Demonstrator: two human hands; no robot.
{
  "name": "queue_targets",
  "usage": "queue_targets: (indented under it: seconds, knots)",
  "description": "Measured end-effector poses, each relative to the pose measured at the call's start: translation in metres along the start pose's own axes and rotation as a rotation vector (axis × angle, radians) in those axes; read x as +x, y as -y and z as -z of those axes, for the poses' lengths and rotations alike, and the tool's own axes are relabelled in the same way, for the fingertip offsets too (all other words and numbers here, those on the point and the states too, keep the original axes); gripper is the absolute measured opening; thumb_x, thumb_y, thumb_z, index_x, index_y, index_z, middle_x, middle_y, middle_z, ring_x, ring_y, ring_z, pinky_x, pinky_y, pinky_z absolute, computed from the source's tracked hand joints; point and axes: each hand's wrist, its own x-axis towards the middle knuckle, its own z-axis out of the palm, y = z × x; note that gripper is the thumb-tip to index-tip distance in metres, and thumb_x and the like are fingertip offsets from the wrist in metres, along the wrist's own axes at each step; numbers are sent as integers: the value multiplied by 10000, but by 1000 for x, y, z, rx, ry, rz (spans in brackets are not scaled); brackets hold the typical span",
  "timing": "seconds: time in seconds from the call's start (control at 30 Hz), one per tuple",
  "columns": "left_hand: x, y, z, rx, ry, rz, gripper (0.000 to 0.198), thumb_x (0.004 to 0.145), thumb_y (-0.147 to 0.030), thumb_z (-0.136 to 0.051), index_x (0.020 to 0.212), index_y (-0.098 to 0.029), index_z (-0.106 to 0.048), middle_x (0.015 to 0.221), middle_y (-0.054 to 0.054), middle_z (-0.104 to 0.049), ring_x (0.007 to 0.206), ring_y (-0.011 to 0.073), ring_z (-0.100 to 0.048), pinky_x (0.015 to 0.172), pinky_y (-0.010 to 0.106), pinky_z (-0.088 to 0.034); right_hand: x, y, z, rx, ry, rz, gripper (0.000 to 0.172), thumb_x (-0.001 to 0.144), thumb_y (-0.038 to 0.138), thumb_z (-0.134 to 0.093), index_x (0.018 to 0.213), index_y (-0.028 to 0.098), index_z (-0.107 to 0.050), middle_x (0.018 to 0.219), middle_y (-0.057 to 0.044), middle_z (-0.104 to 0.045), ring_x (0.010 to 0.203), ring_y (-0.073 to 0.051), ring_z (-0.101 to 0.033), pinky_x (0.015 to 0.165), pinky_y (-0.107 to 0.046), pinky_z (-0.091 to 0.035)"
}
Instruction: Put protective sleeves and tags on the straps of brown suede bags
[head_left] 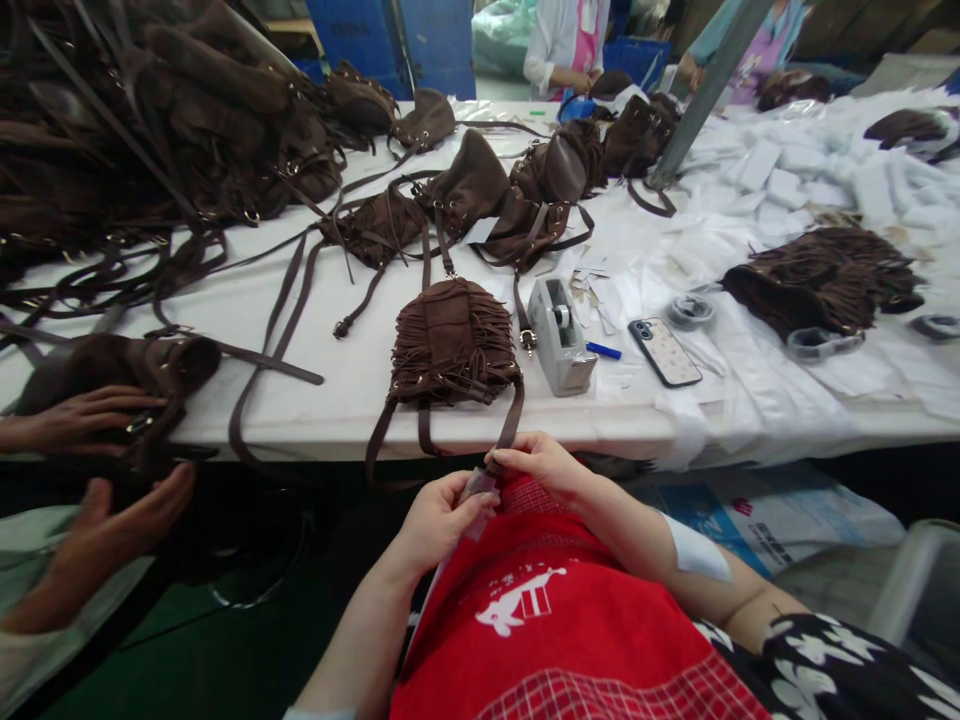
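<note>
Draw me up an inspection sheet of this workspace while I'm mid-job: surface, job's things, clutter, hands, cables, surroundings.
Surface: white-topped table, heavily loaded.
Job's things: brown fringed bag near the front edge; its strap runs down to the hands, where a clear plastic piece shows.
Clutter: grey tape dispenser and phone right of the bag; heap of brown bags at left; white packing pieces at right.
Hands: left hand grips the plastic piece; right hand pinches the strap.
Cables: none certain; dark below the table.
Surroundings: a co-worker's hand on another bag at left; two people across the table; slanting grey post.
</note>
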Motion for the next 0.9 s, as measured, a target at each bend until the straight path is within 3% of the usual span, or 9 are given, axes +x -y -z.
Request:
queue_targets:
  seconds: [0.17,0.4,0.57,0.7,0.9]
  knots:
    - [1,-9,-1,109,92,-41,272,786,-363,-652,953,-151,-692,879,64,-737,772,201,-665,724,308,-518,2,-3,-2,3,-52,-21,378,614,447,-805,776,113,-731,714,-50,-700,638,-133,-599,655,-267,-448]
    - [6,-8,-10,-12,44,11,281,784,-373,-647,942,-142,-677,805,61,-734,715,190,-671,685,307,-536,1,-7,-4,31,-110,-14,356,561,416,-837,680,119,-680,670,-37,-689,593,-119,-576,609,-253,-432]
    - [8,-1,-9,44,89,-16,277,758,-329,-682,962,-142,-669,881,72,-735,764,201,-672,744,325,-529,0,-6,-6,124,-98,-27,379,551,405,-846,607,129,-593,572,1,-627,503,-87,-512,519,-225,-376]
    - [6,0,-6,158,55,-76,304,761,-277,-667,1044,-168,-662,961,78,-734,860,226,-669,816,345,-513,1,-9,-5,133,-115,-43,389,571,411,-839,596,132,-570,494,39,-548,445,-58,-426,468,-211,-305]
    - [4,-6,-7,219,6,-128,429,778,-287,-648,1193,-183,-608,1036,83,-725,931,242,-671,871,365,-506,1,-10,-3,131,-75,-52,388,557,424,-842,666,115,-634,615,-21,-655,531,-102,-544,546,-237,-396]
